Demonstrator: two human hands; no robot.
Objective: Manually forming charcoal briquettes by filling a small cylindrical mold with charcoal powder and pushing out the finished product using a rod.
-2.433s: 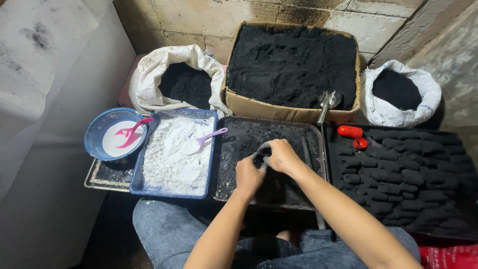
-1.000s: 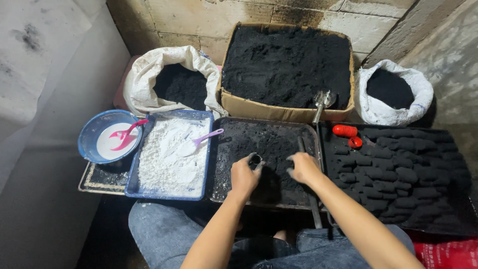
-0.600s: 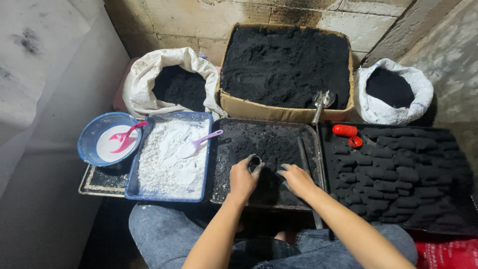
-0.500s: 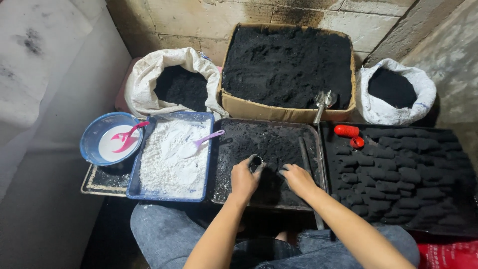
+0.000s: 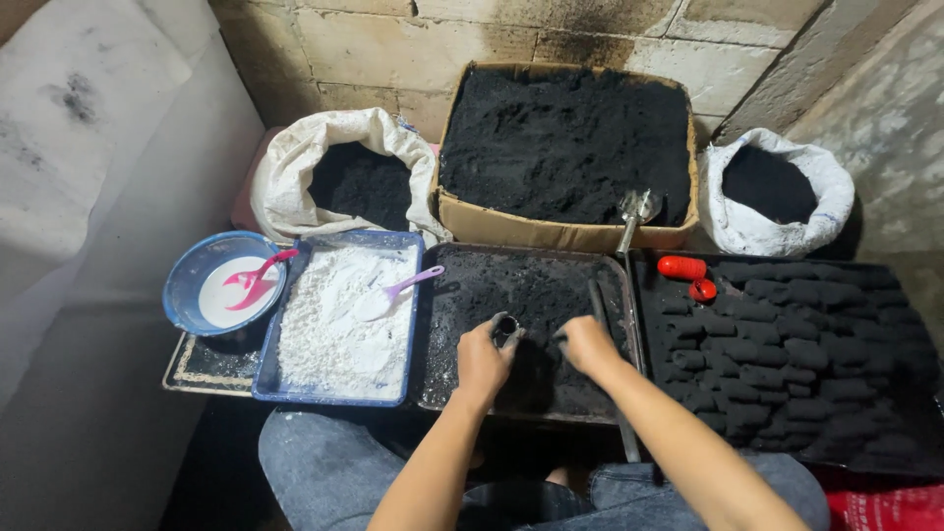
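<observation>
left hand (image 5: 484,359) gripping small tube (image 5: 506,325), contents unclear

Both my forearms reached forward from the bottom of the view, bare to the elbow and angled inward so the hands sat close together but apart. My left hand (image 5: 484,356) was curled, thumb and fingers closed round something small and dark held up at the fingertips. My right hand (image 5: 588,344) lay palm down, fingers bent and blackened, knuckles toward me.

right hand (image 5: 587,344) fingertips buried in black powder, dark briquette tray (image 5: 787,364) cut off right
</observation>
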